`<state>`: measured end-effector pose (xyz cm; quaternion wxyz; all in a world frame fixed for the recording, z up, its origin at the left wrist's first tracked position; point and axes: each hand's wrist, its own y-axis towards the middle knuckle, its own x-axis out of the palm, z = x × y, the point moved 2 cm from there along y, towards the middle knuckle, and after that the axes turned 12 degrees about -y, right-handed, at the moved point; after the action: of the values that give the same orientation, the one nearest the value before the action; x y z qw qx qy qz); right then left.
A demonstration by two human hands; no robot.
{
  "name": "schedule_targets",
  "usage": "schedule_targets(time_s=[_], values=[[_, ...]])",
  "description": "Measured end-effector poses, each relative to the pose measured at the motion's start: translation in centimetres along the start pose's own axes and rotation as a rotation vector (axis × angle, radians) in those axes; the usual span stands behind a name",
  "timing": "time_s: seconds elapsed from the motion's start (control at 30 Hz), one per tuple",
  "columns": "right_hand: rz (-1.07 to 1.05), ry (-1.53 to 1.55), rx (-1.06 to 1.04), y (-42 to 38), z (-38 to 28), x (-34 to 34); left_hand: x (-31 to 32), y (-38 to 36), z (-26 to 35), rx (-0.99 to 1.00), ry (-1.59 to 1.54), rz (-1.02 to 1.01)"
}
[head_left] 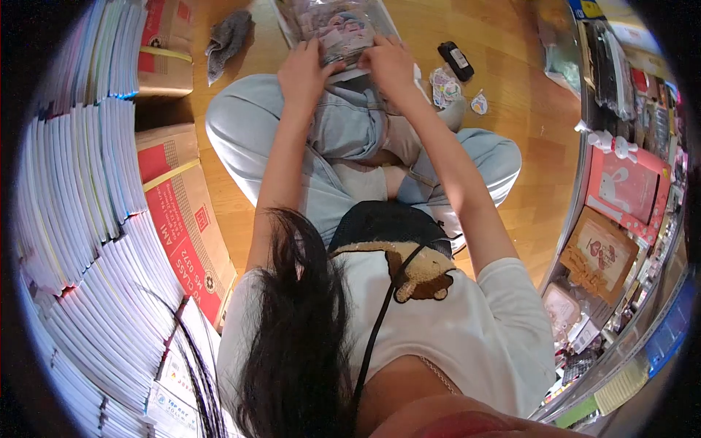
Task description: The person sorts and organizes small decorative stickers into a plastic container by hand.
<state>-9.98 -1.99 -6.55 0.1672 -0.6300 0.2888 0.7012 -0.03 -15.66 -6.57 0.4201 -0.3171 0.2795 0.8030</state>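
Observation:
A clear plastic packet of colourful printed pieces, which look like stickers (345, 31), lies in a white tray (394, 28) beyond my crossed legs. My left hand (303, 71) grips the near left side of the packet, thumb turned inward. On its near right side, my right hand (388, 64) holds the packet with fingers bent over the edge. Both hands are close together, and parts of the fingertips are hidden against the plastic. To the right of the tray, on the floor, are loose stickers (445, 88) and a single small sticker (479, 103).
A small black device with a label (456, 61) and a grey cloth (229, 42) lie on the wooden floor (522, 98). Tall stacks of books (87, 175) and cardboard boxes (186, 212) line the left. Crowded shelves with a pink bunny box (625, 186) stand on the right.

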Motion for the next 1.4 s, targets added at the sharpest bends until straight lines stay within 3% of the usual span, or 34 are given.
schedule_targets(time_s=[0.27,0.37,0.47,0.53,0.63,0.73,0.83,1.03,1.13,1.23,1.33,1.37,1.4], values=[[-0.015,0.026,0.025,-0.9,-0.4,0.9,1.0,0.3,0.2,0.099,0.13,0.058],[0.129,0.413,0.027,-3.1,0.9,-1.5,0.9,0.4,0.4,0.057,0.148,0.023],[0.125,0.55,0.285,-5.7,4.8,-3.6,0.9,0.5,0.9,0.017,0.176,-0.002],[0.221,0.412,0.305,-7.6,9.1,-3.3,1.0,0.4,0.8,0.023,0.194,0.001],[-0.064,0.381,0.446,-9.6,12.9,-0.5,1.1,0.6,1.0,-0.001,0.225,-0.02],[-0.243,0.477,0.377,-10.3,10.7,0.3,0.9,0.7,1.2,-0.034,0.21,-0.055],[-0.22,0.132,0.314,-9.8,7.4,0.6,0.8,0.5,1.4,-0.012,0.2,-0.018],[-0.325,0.04,0.445,-9.6,8.4,4.0,0.6,0.3,1.6,0.006,0.209,-0.001],[-0.288,0.064,0.496,-10.2,9.9,3.2,1.0,0.4,1.0,0.045,0.162,0.035],[-0.06,0.104,0.567,-10.7,10.4,1.2,0.8,0.4,1.0,-0.005,0.161,-0.005],[0.001,0.492,0.607,-10.3,10.7,-1.0,1.0,0.3,0.4,0.023,0.077,0.015],[0.155,0.577,0.601,-10.0,10.6,-0.3,1.1,0.3,0.2,0.018,0.056,0.018],[0.126,0.696,0.599,-9.6,10.1,-0.7,1.2,0.3,-0.1,0.013,0.035,0.021]])
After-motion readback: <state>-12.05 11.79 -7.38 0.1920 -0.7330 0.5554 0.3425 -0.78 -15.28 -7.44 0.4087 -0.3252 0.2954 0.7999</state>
